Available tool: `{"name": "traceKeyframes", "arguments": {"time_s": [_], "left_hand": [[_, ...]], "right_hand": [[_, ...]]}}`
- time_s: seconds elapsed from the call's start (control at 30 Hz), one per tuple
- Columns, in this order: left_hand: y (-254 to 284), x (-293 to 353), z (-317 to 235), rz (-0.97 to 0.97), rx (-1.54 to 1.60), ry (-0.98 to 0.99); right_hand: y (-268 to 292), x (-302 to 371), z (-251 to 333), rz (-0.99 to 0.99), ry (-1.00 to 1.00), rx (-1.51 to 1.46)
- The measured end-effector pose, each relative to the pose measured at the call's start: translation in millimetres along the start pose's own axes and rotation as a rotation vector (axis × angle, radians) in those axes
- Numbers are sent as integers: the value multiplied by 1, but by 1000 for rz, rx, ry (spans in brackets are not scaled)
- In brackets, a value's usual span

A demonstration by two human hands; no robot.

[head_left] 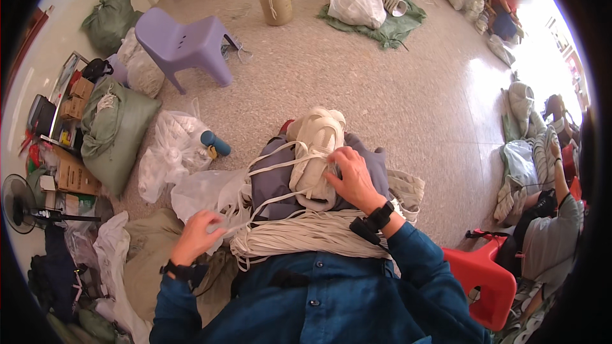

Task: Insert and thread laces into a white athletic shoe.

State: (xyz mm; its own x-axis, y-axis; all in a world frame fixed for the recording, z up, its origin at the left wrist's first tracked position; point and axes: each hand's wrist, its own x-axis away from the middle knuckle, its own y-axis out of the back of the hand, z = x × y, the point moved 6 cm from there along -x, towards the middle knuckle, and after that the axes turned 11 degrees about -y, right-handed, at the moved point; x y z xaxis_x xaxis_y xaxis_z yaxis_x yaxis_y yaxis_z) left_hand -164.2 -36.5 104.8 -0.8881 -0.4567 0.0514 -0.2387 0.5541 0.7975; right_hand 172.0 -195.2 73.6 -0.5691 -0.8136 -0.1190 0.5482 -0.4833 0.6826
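A cream bundle of wound flat cord rests upright between my knees, on grey trousers. Loops of loose cream cord run from it toward the left. My right hand is at the bundle's right side, thumb and fingers curled together on the cord there. Lower left, my left hand pinches a strand of the same cord, with the fingertips partly blurred. Across my lap lies a thick hank of cream cord. Both wrists carry dark bands.
White plastic bags, a blue bottle and a green sack are on the left. A purple chair and a big jug stand ahead. At right are a red stool and a seated person beside cord bundles.
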Motion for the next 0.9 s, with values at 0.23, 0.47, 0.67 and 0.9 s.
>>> {"name": "traceKeyframes", "arguments": {"time_s": [0.23,0.47,0.67,0.9], "left_hand": [[-58,-139,-80,-320,178,-319],[-98,-183,-86,-305,91,-336],[-113,-184,-96,-303,-311,-397],[-119,-192,-96,-196,-665,-423]], "right_hand": [[-2,4,4,19,104,34],[-10,0,21,18,196,153],[-26,-2,23,6,154,202],[-32,-2,21,28,125,190]]}}
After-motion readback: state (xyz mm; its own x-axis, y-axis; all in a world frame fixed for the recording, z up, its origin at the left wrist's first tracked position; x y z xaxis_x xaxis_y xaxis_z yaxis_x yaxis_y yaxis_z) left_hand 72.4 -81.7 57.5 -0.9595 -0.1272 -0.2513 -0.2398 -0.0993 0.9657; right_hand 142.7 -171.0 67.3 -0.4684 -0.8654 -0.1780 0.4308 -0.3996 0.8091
